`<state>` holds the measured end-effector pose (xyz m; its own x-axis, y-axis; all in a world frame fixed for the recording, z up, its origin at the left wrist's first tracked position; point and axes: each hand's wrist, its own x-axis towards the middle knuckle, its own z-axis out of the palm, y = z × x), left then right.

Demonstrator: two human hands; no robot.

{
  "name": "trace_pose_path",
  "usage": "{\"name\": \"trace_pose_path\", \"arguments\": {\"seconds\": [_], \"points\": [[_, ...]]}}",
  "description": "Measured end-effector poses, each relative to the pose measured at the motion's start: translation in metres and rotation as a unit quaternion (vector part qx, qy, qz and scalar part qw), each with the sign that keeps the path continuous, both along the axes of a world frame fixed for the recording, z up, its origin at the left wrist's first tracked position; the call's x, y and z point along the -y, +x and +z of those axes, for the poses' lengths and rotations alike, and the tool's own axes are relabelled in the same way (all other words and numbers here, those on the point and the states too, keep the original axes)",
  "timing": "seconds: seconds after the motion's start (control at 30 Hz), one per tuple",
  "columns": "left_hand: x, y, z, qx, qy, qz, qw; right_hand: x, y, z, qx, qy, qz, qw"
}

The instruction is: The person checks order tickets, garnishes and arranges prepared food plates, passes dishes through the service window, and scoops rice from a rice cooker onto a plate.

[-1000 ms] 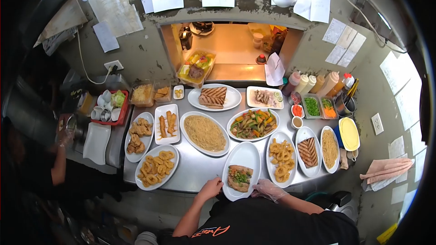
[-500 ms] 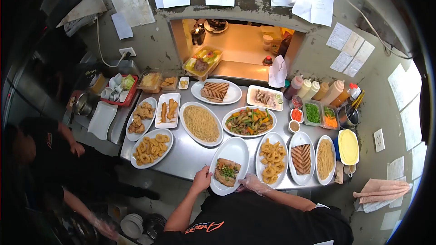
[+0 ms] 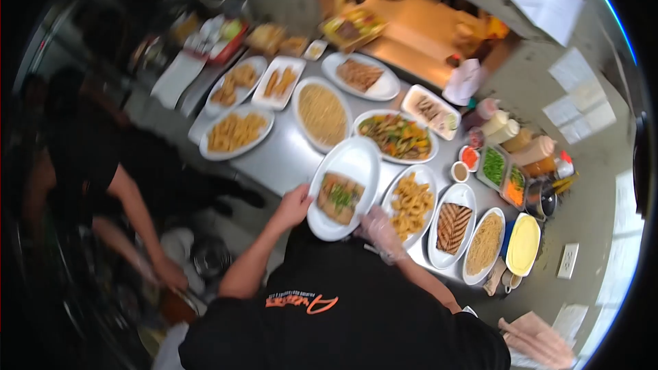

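A white oval plate is held at the near edge of the steel counter. On it lies a browned fillet topped with chopped green herbs. My bare left hand is closed on the plate's left rim, the thumb over the edge. My right hand, in a clear plastic glove, grips the lower right rim, its fingers partly hidden. Just right of it stands a plate of fried rings. Beyond the held plate are a plate of noodles and a plate of stir-fried vegetables.
More filled plates cover the steel counter, including sliced grilled meat. Sauce bottles and a tub of chopped greens line the right wall. A co-worker in black bends at the left, arms reaching low.
The camera view has tilted and turned, so the counter appears slanted and higher. Both hands still hold the plate. The co-worker's arms at the left have shifted.
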<state>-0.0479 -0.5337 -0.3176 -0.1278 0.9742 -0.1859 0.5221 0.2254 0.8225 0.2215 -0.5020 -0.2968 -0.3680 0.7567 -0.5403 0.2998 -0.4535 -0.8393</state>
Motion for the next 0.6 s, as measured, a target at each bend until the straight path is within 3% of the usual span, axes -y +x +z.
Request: {"name": "trace_pose_path", "arguments": {"seconds": [0.07, 0.13, 0.2, 0.27, 0.3, 0.37, 0.47, 0.6], "points": [[-0.009, -0.004, 0.012, 0.022, -0.011, -0.033, 0.999, -0.011, -0.003, 0.019, -0.012, 0.051, 0.001, 0.999], [-0.026, -0.012, 0.019, 0.201, -0.134, -0.004, 0.970, -0.018, -0.002, 0.013, -0.020, 0.056, -0.019, 0.998], [-0.055, -0.047, 0.005, 0.035, -0.029, -0.024, 0.999, -0.025, 0.001, 0.001, -0.007, 0.068, -0.040, 0.997], [-0.105, -0.097, -0.006, -0.194, 0.143, 0.092, 0.966, -0.030, 0.002, -0.018, 0.028, 0.082, -0.058, 0.995], [-0.134, -0.125, 0.005, -0.271, 0.122, 0.103, 0.949, -0.032, -0.002, -0.012, 0.025, 0.062, -0.084, 0.994], [-0.186, -0.185, -0.033, -0.361, 0.142, 0.212, 0.897, -0.039, -0.007, 0.001, 0.021, 0.047, -0.099, 0.994], [-0.244, -0.250, -0.077, -0.382, 0.011, 0.163, 0.910, -0.050, -0.021, 0.022, 0.010, 0.033, -0.137, 0.990], [-0.265, -0.253, -0.042, -0.348, -0.077, 0.114, 0.927, -0.062, -0.037, 0.034, 0.025, 0.022, -0.170, 0.985]]}}
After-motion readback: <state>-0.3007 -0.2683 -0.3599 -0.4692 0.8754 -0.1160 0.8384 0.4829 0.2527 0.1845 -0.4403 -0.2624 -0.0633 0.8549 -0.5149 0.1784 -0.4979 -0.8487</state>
